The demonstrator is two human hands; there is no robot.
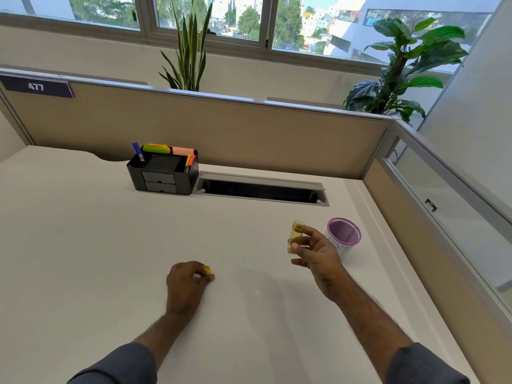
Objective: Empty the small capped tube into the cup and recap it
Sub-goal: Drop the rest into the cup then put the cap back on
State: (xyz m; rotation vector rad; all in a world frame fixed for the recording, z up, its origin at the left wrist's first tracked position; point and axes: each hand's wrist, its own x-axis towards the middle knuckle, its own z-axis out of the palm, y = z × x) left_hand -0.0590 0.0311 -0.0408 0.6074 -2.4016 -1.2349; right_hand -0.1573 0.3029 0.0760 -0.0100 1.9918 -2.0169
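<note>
While right grip [313, 249] pinches uncapped amber tube [294, 237] upright (beside purple cup [344, 236]), left grip [186, 281] holds yellow cap [206, 270] on desk [83, 245].

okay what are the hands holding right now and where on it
Right hand pinches the uncapped amber tube around its middle. Left hand holds the yellow cap at its fingertips.

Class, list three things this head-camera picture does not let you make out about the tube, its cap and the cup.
1. Tube contents: head view, too small and see-through amber, partly behind the right hand fingers.
2. Cap: mostly hidden by the left hand; its shape is unclear.
3. Cup interior: the mesh wall and viewing angle hide whatever is inside.
</note>
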